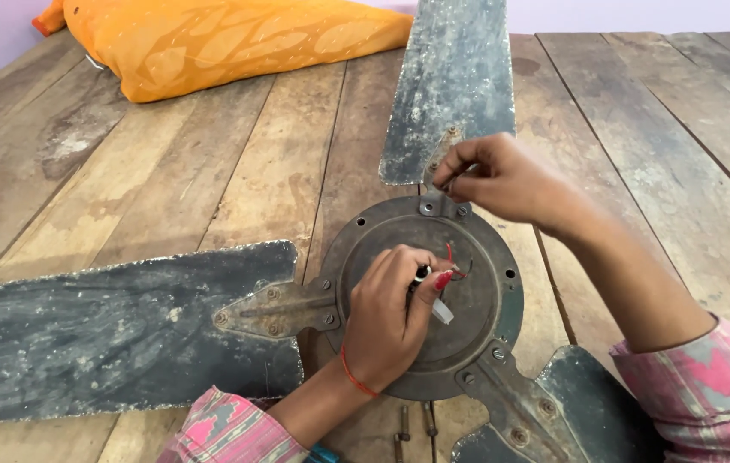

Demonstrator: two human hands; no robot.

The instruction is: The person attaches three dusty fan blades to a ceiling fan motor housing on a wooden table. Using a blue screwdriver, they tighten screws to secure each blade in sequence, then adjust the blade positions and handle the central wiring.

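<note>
Three dusty blades (108, 330) radiate from ceiling fan motor housing (382, 236), lying flat on wooden plank floor (236, 163). Left hand (391, 313) rests on housing centre, fingers curled round shaft end (422, 273) beside red and black wires (455, 267). Right hand (502, 176) pinches something small, too hidden to identify, at top blade bracket (444, 206). Loose bolts (406, 424) lie on floor near housing's lower edge. Orange pillow (219, 39) at far edge. No containers in view.

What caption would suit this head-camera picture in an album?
Left hand on the hub of an old ceiling fan, right hand at a blade bracket.
</note>
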